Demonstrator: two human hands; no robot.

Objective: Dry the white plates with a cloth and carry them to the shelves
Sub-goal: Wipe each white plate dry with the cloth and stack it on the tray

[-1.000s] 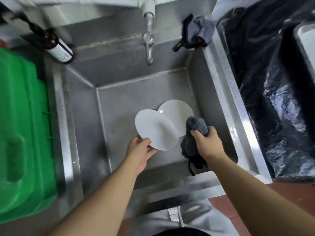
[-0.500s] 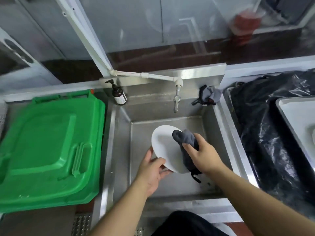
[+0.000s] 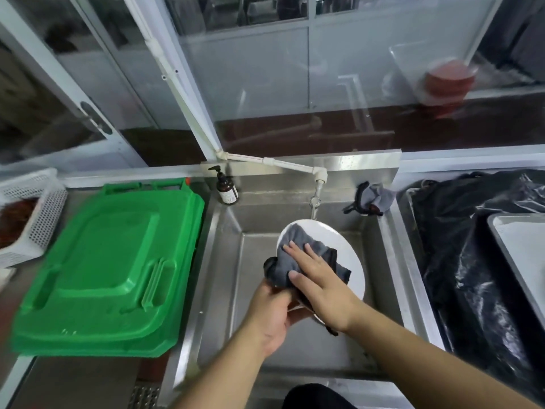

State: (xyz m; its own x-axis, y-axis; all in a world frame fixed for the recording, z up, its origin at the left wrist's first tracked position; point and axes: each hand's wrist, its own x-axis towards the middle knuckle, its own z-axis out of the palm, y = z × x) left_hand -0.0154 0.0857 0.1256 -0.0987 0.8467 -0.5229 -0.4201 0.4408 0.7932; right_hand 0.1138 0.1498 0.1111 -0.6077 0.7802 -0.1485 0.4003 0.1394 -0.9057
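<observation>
A white plate (image 3: 348,249) is held tilted above the steel sink (image 3: 224,261). My left hand (image 3: 274,314) grips its lower left edge from below. A dark grey cloth (image 3: 298,249) lies spread over the plate's face, and my right hand (image 3: 318,278) presses flat on it, fingers apart and pointing up-left. Part of the cloth bunches over the plate's left rim near my left thumb. I cannot tell whether a second plate sits behind this one.
A tap (image 3: 315,199) hangs just behind the plate. A soap bottle (image 3: 225,187) stands at the sink's back left corner, another grey cloth (image 3: 371,199) at the back right. Left is a green bin lid (image 3: 109,267) and white basket (image 3: 29,214); right, black plastic sheeting (image 3: 472,261).
The plate has been lifted out of the sink basin. My right hand has opened from a fist around the bunched cloth to a flat palm spreading it over the plate. The view has tilted upward.
</observation>
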